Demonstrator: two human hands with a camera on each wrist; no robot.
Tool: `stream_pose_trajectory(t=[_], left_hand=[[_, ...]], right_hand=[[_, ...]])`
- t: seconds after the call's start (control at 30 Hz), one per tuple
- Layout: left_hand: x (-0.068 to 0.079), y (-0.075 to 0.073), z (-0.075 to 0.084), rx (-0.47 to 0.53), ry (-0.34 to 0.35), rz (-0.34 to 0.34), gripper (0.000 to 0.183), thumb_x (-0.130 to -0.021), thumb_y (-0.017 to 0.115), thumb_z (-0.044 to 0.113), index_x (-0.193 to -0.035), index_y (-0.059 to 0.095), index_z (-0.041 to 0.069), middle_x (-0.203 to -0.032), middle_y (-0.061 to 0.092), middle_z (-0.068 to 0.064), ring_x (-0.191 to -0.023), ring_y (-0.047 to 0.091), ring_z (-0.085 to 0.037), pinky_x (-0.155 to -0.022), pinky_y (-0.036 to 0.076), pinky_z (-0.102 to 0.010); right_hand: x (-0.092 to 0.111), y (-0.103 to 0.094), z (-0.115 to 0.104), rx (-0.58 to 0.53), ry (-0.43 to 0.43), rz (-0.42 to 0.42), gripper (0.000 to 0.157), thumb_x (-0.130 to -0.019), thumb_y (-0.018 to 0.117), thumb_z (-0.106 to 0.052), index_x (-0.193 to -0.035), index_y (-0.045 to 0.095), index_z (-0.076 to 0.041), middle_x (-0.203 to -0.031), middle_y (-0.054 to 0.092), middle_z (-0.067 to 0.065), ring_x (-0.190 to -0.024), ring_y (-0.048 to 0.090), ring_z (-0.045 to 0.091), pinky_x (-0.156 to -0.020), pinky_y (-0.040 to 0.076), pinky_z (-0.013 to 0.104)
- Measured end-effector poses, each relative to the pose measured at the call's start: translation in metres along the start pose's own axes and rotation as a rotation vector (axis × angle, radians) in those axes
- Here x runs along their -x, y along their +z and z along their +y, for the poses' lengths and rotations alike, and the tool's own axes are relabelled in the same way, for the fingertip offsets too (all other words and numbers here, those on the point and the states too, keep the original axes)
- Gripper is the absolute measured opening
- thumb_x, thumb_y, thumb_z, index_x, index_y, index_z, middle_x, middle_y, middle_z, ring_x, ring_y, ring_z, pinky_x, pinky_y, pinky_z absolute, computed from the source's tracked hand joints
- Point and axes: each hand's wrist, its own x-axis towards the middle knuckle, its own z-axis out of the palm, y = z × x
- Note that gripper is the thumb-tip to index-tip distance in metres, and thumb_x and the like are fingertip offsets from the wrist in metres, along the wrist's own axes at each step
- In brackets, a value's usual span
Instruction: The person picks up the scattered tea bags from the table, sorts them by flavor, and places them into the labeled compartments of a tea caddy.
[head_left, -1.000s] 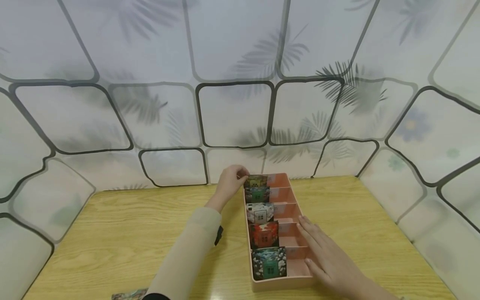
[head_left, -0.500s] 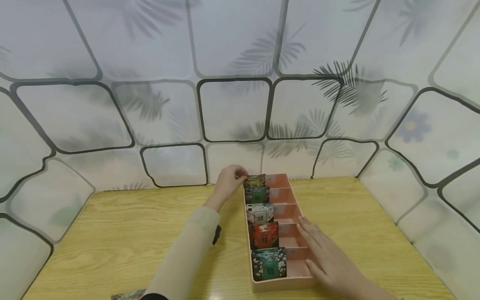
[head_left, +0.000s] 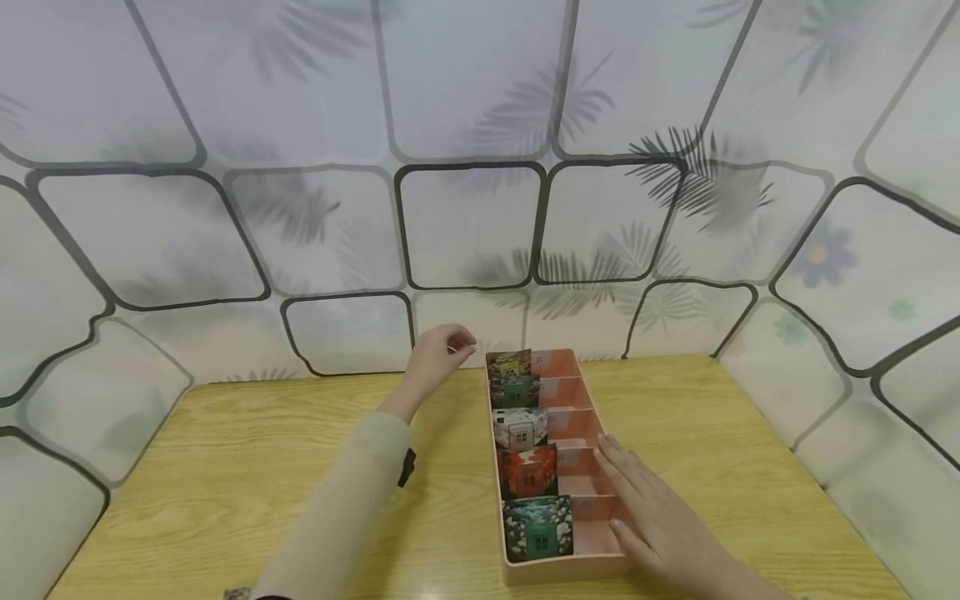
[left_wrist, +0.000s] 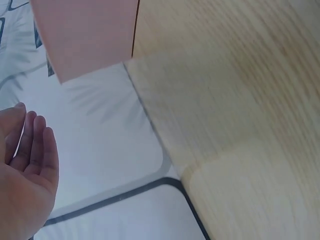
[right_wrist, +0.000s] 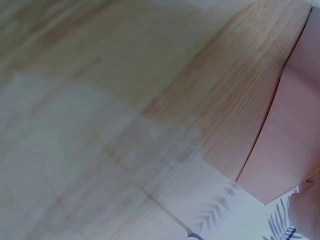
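Note:
A long pink box with several compartments in a row stands on the table. Square printed sachets fill the left part of each compartment: a yellow-green sachet at the far end, then a dark green sachet, a white sachet, a red sachet and a green-and-white sachet nearest. My left hand hovers left of the box's far end, fingers loosely bent and holding nothing; the left wrist view shows it apart from the box wall. My right hand rests with straight fingers along the box's right rim.
The wood-grain table meets a patterned wall covering at the back and sides. At the bottom edge, a small piece of a printed packet shows beside the left sleeve.
My left hand has let go of the yellow-green sachet in the far compartment and moved left, away from the box. My right hand has stayed on the rim.

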Motion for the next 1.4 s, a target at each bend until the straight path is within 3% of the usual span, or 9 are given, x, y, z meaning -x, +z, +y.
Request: stream_pose_trajectory(t=[0.2,0.57,0.87,1.17,1.4], left_hand=[[0.007,-0.019,-0.008,-0.014,0.012,-0.003,0.013,-0.103,0.071,0.012,-0.112,0.075,0.003,-0.106,0.076,-0.013,-0.097,0.073,-0.029,-0.091,0.061,-0.045],[0.031,-0.058,-0.001,-0.018,0.029,0.003,0.015,-0.102,0.072,0.011,-0.114,0.075,0.003,-0.107,0.076,-0.014,-0.098,0.072,-0.030,-0.091,0.061,-0.047],[0.052,-0.082,-0.003,-0.052,0.068,-0.009,0.012,-0.101,0.072,0.008,-0.111,0.075,0.002,-0.104,0.077,-0.013,-0.096,0.073,-0.029,-0.088,0.062,-0.046],[0.078,-0.102,-0.016,-0.096,0.074,-0.037,0.007,-0.102,0.072,0.008,-0.106,0.077,0.005,-0.098,0.077,-0.009,-0.090,0.072,-0.022,-0.083,0.061,-0.039],[0.110,-0.115,-0.024,-0.120,0.065,-0.061,0.007,-0.101,0.072,0.006,-0.107,0.076,0.008,-0.101,0.077,-0.007,-0.090,0.071,-0.019,-0.080,0.061,-0.030]], right_hand=[[0.001,0.000,0.000,0.006,-0.001,0.000,0.081,-0.094,0.072,-0.019,-0.162,0.035,0.004,-0.176,0.025,0.014,-0.167,0.012,0.014,-0.133,0.002,0.017],[-0.002,-0.002,-0.001,0.001,-0.038,0.058,0.075,-0.099,0.068,-0.025,-0.160,0.038,0.006,-0.175,0.029,0.015,-0.165,0.021,0.017,-0.133,0.005,0.019],[0.000,-0.001,-0.001,-0.001,0.017,-0.006,0.081,-0.095,0.071,-0.021,-0.163,0.035,0.002,-0.173,0.033,0.018,-0.167,0.014,0.013,-0.133,0.002,0.017],[-0.002,0.000,0.001,0.005,-0.030,0.054,0.076,-0.099,0.067,-0.026,-0.162,0.037,0.005,-0.173,0.033,0.018,-0.166,0.018,0.016,-0.133,0.004,0.019],[-0.002,0.000,0.001,0.010,-0.045,0.070,0.074,-0.099,0.068,-0.026,-0.160,0.039,0.005,-0.172,0.034,0.017,-0.166,0.020,0.015,-0.134,0.005,0.019]])
